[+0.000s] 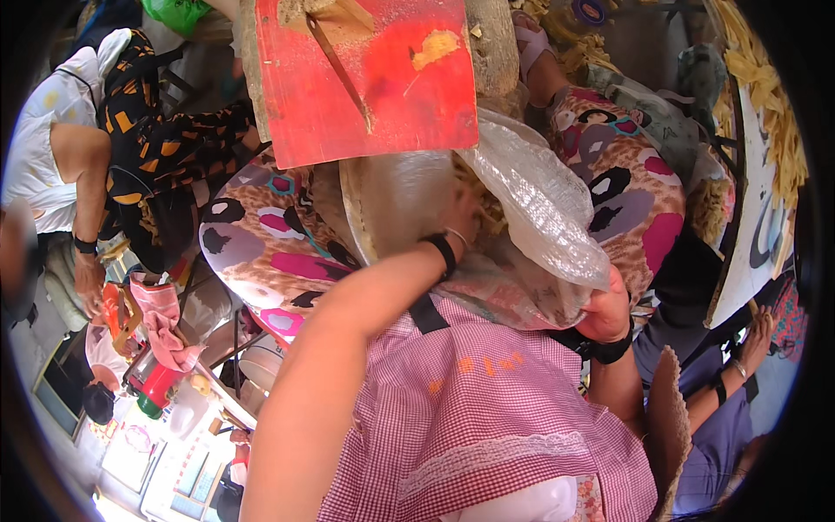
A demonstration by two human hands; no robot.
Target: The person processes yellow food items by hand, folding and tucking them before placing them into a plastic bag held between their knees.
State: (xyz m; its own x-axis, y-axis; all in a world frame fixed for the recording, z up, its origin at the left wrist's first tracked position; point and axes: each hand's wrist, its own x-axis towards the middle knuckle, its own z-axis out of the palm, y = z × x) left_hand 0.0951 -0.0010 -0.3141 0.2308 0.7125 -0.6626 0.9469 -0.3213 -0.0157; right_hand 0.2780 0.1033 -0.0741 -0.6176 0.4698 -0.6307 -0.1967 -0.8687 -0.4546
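A clear plastic bag [528, 189] lies open across my lap, its rim spread wide. My right hand [603, 310] pinches the edge of this bag on the right side. My left hand [464, 212] reaches down inside, blurred by motion and partly behind the plastic. Pale yellowish strips [492, 209] show beside it in the bag. Whether the left fingers hold anything cannot be made out. Just beyond the bag is a red board [417, 117] with a wooden block [355, 14], a thin rusty metal piece [339, 72] and crumbs of sawdust on it.
Under the red board is a worn wooden bench [492, 59]. Bundles of yellow strips [757, 59] hang by a white board [760, 196] at right. Other people sit close on both sides; one person's hand [91, 284] is near a pink towel [162, 313] at left.
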